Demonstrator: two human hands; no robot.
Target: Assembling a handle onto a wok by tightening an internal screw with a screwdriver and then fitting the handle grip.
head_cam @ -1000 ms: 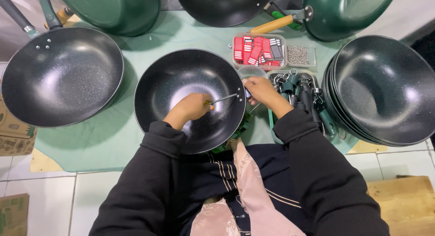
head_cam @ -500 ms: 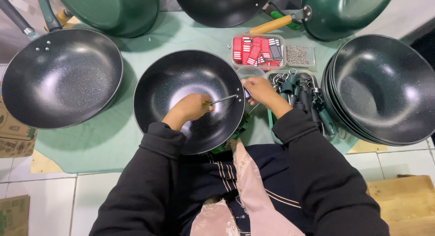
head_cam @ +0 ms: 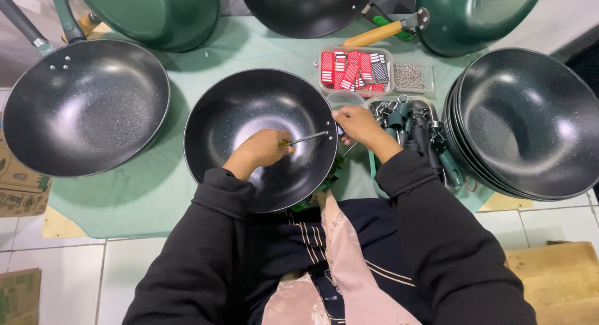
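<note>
A black speckled wok (head_cam: pixel 249 113) lies in front of me on the green mat. My left hand (head_cam: pixel 259 151) is inside it, closed around a screwdriver (head_cam: pixel 306 137) whose metal shaft points right to the wok's rim. My right hand (head_cam: pixel 357 125) grips that right rim where the shaft tip meets it; what it pinches there is hidden by the fingers.
A handled wok (head_cam: pixel 87 106) sits at the left, a stack of woks (head_cam: pixel 530 119) at the right, more green pans (head_cam: pixel 156 13) along the far edge. Trays of red-and-black tags (head_cam: pixel 352 69), small screws (head_cam: pixel 410 76) and dark handles (head_cam: pixel 415 128) stand beside my right hand. The mat (head_cam: pixel 156 194) covers a tiled floor.
Both hands stay at the wok's right rim with the screwdriver; only a slight shift of the view.
</note>
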